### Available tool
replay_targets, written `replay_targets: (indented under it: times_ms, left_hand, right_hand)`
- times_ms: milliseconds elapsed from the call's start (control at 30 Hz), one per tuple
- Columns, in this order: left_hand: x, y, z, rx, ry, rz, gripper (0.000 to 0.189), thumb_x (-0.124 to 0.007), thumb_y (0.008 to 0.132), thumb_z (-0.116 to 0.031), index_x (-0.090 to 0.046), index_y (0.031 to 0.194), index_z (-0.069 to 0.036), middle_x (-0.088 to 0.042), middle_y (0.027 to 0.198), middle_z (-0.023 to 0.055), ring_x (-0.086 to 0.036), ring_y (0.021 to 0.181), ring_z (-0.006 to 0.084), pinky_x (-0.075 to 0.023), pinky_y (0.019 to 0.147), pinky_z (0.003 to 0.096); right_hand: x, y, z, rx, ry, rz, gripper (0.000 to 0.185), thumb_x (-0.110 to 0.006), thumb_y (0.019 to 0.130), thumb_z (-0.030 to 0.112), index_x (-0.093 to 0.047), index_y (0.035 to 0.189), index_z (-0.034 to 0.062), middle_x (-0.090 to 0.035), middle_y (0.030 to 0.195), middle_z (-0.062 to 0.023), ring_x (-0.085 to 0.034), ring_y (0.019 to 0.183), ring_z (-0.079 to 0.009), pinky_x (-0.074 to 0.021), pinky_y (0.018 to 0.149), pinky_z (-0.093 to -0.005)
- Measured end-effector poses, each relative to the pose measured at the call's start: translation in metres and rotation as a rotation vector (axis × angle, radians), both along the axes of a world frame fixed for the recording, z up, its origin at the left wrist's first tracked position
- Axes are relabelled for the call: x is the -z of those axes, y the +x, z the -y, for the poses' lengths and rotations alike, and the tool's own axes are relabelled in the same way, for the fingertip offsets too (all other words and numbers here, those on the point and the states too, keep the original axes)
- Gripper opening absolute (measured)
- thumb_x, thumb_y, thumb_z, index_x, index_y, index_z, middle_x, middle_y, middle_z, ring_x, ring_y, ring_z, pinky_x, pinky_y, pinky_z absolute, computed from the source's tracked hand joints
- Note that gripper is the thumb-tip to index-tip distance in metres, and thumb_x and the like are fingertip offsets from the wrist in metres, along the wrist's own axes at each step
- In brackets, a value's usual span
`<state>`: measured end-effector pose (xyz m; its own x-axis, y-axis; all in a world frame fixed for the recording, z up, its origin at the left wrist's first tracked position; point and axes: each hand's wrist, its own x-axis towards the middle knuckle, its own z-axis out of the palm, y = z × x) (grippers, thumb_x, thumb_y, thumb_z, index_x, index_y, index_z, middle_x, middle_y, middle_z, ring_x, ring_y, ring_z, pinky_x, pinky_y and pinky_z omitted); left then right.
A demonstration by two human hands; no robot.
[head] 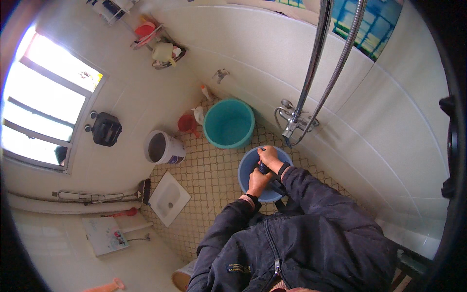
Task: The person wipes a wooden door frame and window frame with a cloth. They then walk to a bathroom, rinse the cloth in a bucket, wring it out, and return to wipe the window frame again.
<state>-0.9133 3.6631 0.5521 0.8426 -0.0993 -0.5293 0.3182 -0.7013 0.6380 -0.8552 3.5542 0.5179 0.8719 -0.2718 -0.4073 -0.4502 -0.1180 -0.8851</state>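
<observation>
My left hand point(259, 182) and my right hand point(269, 157) are over a blue plastic basin point(243, 160) on the tiled floor. Both are closed around a dark wet-looking cloth point(263, 168), which is bunched between them. The right hand is farther from my body than the left. More dark fabric point(278, 187) lies at the near side of the basin, partly hidden by my sleeves. What lies deeper in the basin is hidden by my hands.
Beyond the basin stands a large teal tub point(229, 124). A chrome shower mixer point(297, 120) juts from the right wall. To the left are a red dipper point(187, 124), a white bucket point(166, 148) and a squat toilet point(169, 199). A broom point(144, 191) leans on the wall.
</observation>
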Motion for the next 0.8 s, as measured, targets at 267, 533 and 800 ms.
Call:
replay_targets:
  times_ms: [267,533,800]
  left_hand:
    - [0.001,-0.001,0.005,0.073,0.117,0.041,0.066,-0.073,0.074,-0.042,-0.054,0.119,0.004,-0.068,0.107,0.0297,-0.066,0.102,0.0442,-0.0528,0.086,0.0476]
    - [0.023,0.042,-0.028,0.178,-0.356,-0.177,0.055,-0.083,0.072,-0.022,-0.063,0.118,0.0,-0.068,0.108,0.0093,-0.066,0.096,0.0213,-0.053,0.079,0.0334]
    - [-0.012,0.045,-0.05,0.412,-0.727,-0.307,0.047,-0.073,0.088,-0.029,-0.062,0.121,0.003,-0.069,0.101,0.0059,-0.065,0.082,0.0163,-0.05,0.071,0.0297]
  right_hand:
    - [0.03,-0.005,0.011,0.03,0.053,-0.054,0.031,-0.06,0.091,0.025,-0.066,0.076,-0.0004,-0.068,0.067,-0.0129,-0.066,0.058,-0.0231,-0.0522,0.059,-0.0384]
    - [-0.003,-0.028,0.015,-0.065,0.201,0.013,0.064,-0.084,0.07,0.038,-0.058,0.115,0.0028,-0.066,0.102,-0.0184,-0.064,0.093,-0.0293,-0.0499,0.081,-0.0387]
    - [-0.024,-0.076,-0.011,0.269,0.187,0.144,0.066,-0.084,0.074,0.029,-0.053,0.126,0.003,-0.061,0.114,-0.0142,-0.054,0.111,-0.0261,-0.044,0.093,-0.0364]
